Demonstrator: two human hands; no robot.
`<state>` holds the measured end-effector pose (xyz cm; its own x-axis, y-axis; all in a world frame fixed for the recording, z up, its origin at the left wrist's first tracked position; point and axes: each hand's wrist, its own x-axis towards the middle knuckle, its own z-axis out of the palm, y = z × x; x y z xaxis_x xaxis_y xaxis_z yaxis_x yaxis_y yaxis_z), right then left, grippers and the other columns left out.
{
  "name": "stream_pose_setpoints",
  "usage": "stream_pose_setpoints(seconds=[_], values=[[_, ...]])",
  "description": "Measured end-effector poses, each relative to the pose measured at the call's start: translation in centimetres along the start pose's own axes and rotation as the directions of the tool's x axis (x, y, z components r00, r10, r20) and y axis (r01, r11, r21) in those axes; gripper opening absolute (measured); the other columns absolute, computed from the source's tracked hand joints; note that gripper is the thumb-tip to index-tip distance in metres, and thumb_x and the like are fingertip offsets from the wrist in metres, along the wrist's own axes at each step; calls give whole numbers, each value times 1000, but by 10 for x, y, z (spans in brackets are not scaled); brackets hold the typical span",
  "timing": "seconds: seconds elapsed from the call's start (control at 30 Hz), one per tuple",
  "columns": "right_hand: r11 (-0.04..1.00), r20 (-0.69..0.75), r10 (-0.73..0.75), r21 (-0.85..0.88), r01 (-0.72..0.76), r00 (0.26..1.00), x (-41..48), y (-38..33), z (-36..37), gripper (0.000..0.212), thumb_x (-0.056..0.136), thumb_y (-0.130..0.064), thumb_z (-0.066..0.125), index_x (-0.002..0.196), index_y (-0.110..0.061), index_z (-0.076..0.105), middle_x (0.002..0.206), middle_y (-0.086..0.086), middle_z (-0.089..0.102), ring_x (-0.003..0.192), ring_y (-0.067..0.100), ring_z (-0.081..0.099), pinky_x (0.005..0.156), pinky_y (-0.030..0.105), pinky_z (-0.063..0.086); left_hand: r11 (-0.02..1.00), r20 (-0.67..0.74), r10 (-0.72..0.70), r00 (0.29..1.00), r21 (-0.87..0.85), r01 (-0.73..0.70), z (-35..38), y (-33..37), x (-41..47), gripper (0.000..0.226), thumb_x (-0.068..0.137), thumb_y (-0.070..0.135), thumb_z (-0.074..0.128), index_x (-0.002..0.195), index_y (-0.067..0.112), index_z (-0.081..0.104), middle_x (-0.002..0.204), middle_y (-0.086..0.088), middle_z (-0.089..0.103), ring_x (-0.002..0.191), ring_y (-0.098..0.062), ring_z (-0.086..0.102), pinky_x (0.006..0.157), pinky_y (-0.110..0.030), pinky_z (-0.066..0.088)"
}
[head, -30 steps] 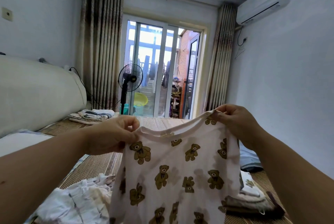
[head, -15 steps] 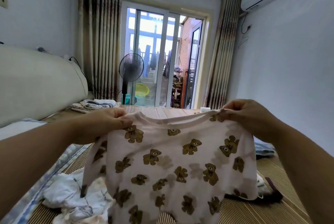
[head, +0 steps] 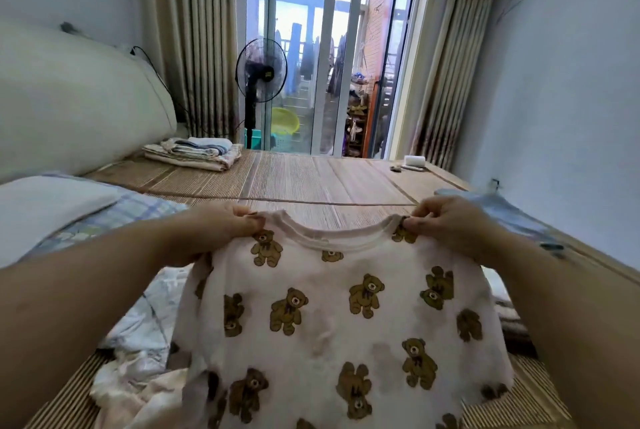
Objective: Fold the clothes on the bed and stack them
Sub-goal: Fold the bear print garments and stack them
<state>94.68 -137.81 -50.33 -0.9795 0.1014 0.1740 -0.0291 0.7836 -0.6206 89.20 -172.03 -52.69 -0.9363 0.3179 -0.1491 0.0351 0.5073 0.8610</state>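
A white shirt with brown teddy bears (head: 332, 321) hangs spread out in front of me above the bed's bamboo mat (head: 311, 179). My left hand (head: 214, 231) pinches its left shoulder beside the collar. At the other side of the neckline, my right hand (head: 446, 224) pinches the right shoulder. The shirt's lower part drapes down toward the bottom of the frame and hides the mat there. A pile of crumpled white clothes (head: 138, 352) lies under my left forearm.
A folded stack of cloths (head: 194, 153) sits at the far left of the mat beside a big white cushion (head: 69, 106). A pillow (head: 45, 206) lies at the left. Blue fabric (head: 498, 206) and dark folded clothes (head: 512, 321) lie at right. A standing fan (head: 261, 75) and glass doors are beyond.
Both hands have lowered the shirt toward the bed and pulled its shoulders wider apart. My view has tilted down, so more of the mat shows.
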Motion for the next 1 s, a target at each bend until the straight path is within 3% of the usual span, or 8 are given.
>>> stream_pose_setpoints(seconds=[0.13, 0.33, 0.43, 0.57, 0.67, 0.73, 0.83, 1.0], values=[[973, -27, 71, -220, -75, 997, 60, 57, 82, 16, 84, -40, 69, 72, -31, 63, 74, -13, 60, 75, 6, 56, 59, 24, 40, 909, -152, -11, 988, 411, 73, 33, -52, 72, 33, 90, 49, 58, 92, 18, 69, 82, 0, 68, 77, -14, 65, 60, -27, 50], [901, 63, 115, -427, -77, 991, 121, 131, 196, 6, 94, -35, 55, 89, -32, 58, 95, -4, 66, 88, 17, 60, 78, 35, 50, 733, -167, -25, 986, 667, 132, 82, -122, 159, 29, 89, 47, 57, 106, 25, 67, 94, 4, 64, 86, -14, 58, 68, -27, 43], [834, 107, 58, -552, 10, 993, 133, 156, 232, 14, 96, -35, 50, 83, -29, 53, 93, -3, 64, 82, 17, 58, 68, 31, 46, 609, -151, -22, 988, 782, 133, 96, -147, 184, 26, 90, 47, 53, 110, 34, 62, 111, 1, 64, 92, -20, 55, 73, -31, 41], [888, 112, 172, -447, -105, 979, 135, 175, 242, 31, 91, -58, 48, 88, -27, 52, 82, -6, 59, 75, 14, 57, 63, 32, 49, 613, -128, -19, 992, 782, 113, 99, -168, 197, 37, 85, 60, 50, 110, 33, 56, 99, 4, 60, 86, -16, 51, 67, -31, 40], [922, 145, 255, -334, -195, 956, 128, 179, 223, 45, 86, -67, 47, 101, -25, 51, 82, -7, 57, 76, 10, 55, 57, 28, 40, 676, -71, -70, 995, 731, 99, 86, -168, 192, 55, 77, 70, 56, 120, 36, 55, 110, 4, 63, 88, -10, 51, 63, -25, 41], [925, 212, 279, -320, -203, 937, 116, 181, 207, 45, 85, -65, 51, 103, -23, 52, 82, -9, 56, 75, 7, 53, 55, 24, 37, 689, -22, -151, 988, 714, 121, 72, -168, 180, 58, 73, 57, 69, 122, 31, 56, 116, 5, 62, 93, -9, 57, 69, -22, 49], [896, 299, 362, -372, -241, 883, 91, 179, 184, 44, 81, -60, 63, 107, -26, 52, 87, -11, 56, 78, 5, 55, 57, 22, 42, 681, -18, -193, 981, 717, 147, 57, -170, 155, 48, 75, 22, 73, 120, 28, 59, 104, 9, 62, 80, -4, 61, 57, -14, 49], [788, 225, 465, -547, -284, 856, 51, 175, 163, 48, 83, -46, 67, 118, -15, 56, 110, 4, 64, 95, 18, 60, 77, 29, 51, 707, -192, -139, 971, 668, 233, 47, -170, 110, 48, 74, 39, 74, 119, 30, 57, 100, 7, 64, 88, -10, 60, 76, -27, 52]])
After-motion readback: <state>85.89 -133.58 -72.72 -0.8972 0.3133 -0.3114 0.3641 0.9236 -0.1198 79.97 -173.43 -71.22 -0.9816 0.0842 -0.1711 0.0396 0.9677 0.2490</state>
